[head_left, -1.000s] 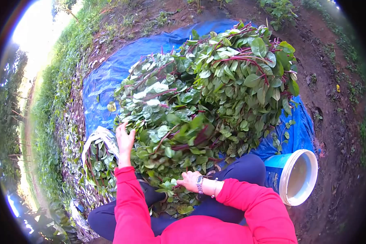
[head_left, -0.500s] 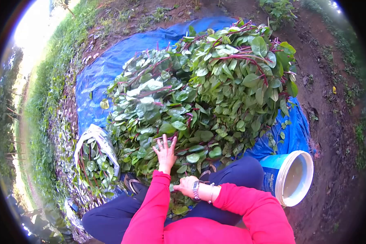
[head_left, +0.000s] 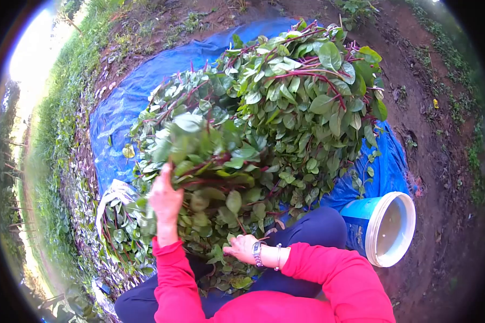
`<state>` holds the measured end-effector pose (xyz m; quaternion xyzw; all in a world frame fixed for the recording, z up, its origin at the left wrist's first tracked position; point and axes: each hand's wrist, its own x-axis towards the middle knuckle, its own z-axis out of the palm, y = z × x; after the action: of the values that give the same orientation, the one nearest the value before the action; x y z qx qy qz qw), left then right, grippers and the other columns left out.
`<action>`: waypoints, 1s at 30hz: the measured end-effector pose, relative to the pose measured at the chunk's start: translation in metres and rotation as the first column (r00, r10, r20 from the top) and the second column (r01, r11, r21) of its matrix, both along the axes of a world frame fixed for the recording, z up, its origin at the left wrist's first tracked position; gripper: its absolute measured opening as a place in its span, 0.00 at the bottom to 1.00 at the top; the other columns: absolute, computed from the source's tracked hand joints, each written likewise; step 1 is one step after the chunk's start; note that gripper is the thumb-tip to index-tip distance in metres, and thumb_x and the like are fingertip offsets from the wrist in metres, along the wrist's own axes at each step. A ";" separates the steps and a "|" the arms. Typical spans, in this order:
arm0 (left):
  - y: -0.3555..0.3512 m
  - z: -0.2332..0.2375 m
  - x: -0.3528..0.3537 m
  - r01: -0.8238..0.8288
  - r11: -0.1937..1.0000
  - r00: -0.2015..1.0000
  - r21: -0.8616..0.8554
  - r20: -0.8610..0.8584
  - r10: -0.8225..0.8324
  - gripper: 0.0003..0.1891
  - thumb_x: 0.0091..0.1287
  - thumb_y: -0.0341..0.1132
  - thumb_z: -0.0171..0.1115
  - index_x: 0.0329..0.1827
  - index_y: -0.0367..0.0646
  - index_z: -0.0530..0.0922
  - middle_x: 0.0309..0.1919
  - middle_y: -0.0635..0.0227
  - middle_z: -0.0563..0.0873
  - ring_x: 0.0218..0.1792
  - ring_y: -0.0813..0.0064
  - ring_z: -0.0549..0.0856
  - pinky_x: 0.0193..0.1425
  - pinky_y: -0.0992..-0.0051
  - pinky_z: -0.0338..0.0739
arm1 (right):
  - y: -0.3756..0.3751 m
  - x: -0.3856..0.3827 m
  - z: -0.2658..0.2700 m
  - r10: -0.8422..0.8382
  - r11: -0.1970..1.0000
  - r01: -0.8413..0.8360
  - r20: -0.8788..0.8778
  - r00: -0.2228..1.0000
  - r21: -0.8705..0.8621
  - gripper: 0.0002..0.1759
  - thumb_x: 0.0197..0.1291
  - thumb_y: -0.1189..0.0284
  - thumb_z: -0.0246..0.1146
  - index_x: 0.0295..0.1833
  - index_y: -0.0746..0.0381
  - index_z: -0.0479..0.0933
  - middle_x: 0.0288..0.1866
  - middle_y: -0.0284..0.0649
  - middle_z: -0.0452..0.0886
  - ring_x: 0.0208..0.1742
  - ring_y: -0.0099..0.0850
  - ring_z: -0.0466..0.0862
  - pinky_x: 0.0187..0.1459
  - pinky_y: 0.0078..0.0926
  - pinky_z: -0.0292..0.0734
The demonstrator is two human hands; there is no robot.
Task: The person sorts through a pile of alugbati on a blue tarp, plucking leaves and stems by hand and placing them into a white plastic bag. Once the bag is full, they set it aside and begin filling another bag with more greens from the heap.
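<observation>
The right hand (head_left: 241, 249), wearing a wristwatch (head_left: 257, 254), is closed around leafy stems (head_left: 240, 280) just above the person's lap. The left hand (head_left: 166, 200) reaches into the near left side of a big pile of greens (head_left: 307, 116); its fingers are blurred, so whether they grip anything cannot be told. The pile, green leaves on reddish-purple stems, lies on a blue sheet (head_left: 159, 78) before the crossed legs (head_left: 310, 234). A bucket (head_left: 355, 223) sits beside the right knee, and bare soil (head_left: 442, 161) lies beyond.

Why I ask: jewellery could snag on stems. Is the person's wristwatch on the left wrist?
No, the wristwatch is on the right wrist, beside a bracelet, while the left wrist is bare.
</observation>
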<state>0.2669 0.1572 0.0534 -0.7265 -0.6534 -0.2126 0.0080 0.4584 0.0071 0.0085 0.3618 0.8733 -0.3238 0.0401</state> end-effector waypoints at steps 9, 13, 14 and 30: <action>-0.005 -0.091 -0.019 -0.124 0.968 0.916 -0.216 -0.399 0.028 0.42 0.41 0.33 0.71 0.63 0.67 0.64 0.60 0.60 0.65 0.55 0.54 0.71 0.51 0.53 0.67 | 0.011 -0.004 -0.003 0.048 0.970 -0.028 -0.077 0.996 0.241 0.13 0.49 0.68 0.56 0.44 0.50 0.71 0.41 0.39 0.72 0.45 0.36 0.73 0.37 0.37 0.71; -0.018 -0.106 -0.008 -0.152 0.977 0.964 -0.149 -0.241 0.113 0.32 0.41 0.39 0.72 0.54 0.64 0.73 0.61 0.63 0.63 0.60 0.59 0.65 0.57 0.54 0.62 | 0.020 0.002 -0.002 0.053 0.937 -0.057 0.019 0.998 0.343 0.14 0.48 0.66 0.58 0.44 0.47 0.73 0.43 0.37 0.71 0.49 0.34 0.71 0.41 0.41 0.65; -0.018 -0.099 -0.007 -0.095 0.995 0.979 -0.038 -0.186 0.086 0.26 0.43 0.39 0.71 0.50 0.60 0.77 0.60 0.64 0.65 0.60 0.60 0.65 0.57 0.56 0.61 | 0.023 0.005 0.001 0.034 0.925 -0.047 0.040 0.999 0.376 0.14 0.48 0.66 0.58 0.44 0.47 0.73 0.44 0.37 0.70 0.50 0.33 0.70 0.41 0.42 0.65; -0.086 -0.052 -0.014 -0.038 0.993 0.999 -0.111 0.026 0.041 0.16 0.51 0.31 0.59 0.45 0.49 0.79 0.46 0.62 0.79 0.48 0.64 0.78 0.52 0.69 0.71 | 0.032 0.041 0.056 0.258 0.751 -0.177 -0.036 0.965 0.636 0.33 0.47 0.70 0.57 0.64 0.51 0.64 0.41 0.33 0.70 0.40 0.29 0.70 0.41 0.27 0.66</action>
<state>0.2533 0.0711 0.0019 -0.7097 -0.6783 -0.1864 -0.0373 0.4991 0.0393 0.0649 0.2297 0.9678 -0.0288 -0.0986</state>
